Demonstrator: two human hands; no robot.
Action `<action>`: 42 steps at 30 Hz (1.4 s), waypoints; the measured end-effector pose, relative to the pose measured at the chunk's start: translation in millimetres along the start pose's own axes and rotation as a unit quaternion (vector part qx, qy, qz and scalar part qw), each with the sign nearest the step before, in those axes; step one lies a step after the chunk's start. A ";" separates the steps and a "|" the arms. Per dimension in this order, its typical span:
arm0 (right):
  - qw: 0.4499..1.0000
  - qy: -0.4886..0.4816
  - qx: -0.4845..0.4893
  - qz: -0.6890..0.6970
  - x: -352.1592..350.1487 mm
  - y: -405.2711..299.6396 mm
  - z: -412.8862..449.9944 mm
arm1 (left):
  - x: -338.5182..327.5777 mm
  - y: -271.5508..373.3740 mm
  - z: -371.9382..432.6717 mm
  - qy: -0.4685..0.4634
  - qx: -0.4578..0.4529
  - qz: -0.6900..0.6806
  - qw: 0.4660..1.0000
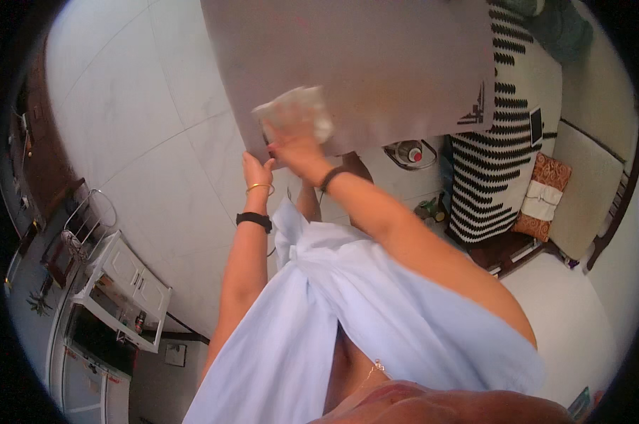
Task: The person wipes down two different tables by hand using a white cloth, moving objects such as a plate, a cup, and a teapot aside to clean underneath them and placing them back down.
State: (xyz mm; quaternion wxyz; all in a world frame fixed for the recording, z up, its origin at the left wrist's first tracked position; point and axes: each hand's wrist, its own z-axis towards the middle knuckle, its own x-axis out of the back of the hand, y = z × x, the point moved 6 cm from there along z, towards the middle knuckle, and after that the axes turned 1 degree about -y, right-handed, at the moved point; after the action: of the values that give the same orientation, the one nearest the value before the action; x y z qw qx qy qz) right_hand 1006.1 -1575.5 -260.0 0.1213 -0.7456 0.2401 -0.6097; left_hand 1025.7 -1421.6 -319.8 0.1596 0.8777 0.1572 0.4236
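A white cloth (293, 108) lies bunched under my right hand (298, 151), which presses it onto the grey-brown table cover (361, 58) near the cover's near left corner. The hand and cloth are slightly blurred. At that same corner, my left hand (257, 169) holds the edge, with the thumb towards the right hand; its fingertips are partly hidden. The cover has a dark corner ornament (474, 108) at its near right.
Right of the table stands a wooden sofa with a black-and-white patterned cover (483, 185), a dark tablet-like object (535, 126) and an orange-brown cushion (543, 196). A red-capped bottle (412, 152) stands below the table edge. White cabinet (131, 270) and wire rack (91, 217) are left.
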 end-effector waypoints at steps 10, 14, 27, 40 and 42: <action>0.972 0.141 -0.130 -0.136 72.1 205.4 -71.9 | 17.8 9.7 3.1 -0.036 0.025 0.080 0.996; 0.930 0.179 -0.281 -0.158 65.5 227.7 -91.8 | 18.5 0.0 10.3 -0.089 -0.016 0.091 0.992; 0.983 0.083 0.144 -0.079 -43.0 -54.8 -6.5 | 60.2 -11.6 -12.7 0.151 -0.059 -0.034 0.986; 0.843 0.263 -0.468 -0.034 81.5 259.1 -105.0 | 17.2 55.4 30.0 -0.025 -0.046 0.152 0.987; 0.889 0.251 -0.374 0.080 50.8 178.1 -71.3 | 17.8 50.8 28.3 -0.017 -0.064 0.169 0.983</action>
State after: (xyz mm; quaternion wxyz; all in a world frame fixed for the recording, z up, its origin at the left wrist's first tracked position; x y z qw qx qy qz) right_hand 906.8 -1745.5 -285.0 -0.1823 -0.5363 0.5316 -0.6298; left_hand 1065.9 -1464.1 -303.2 0.1444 0.8865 -0.0240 0.4390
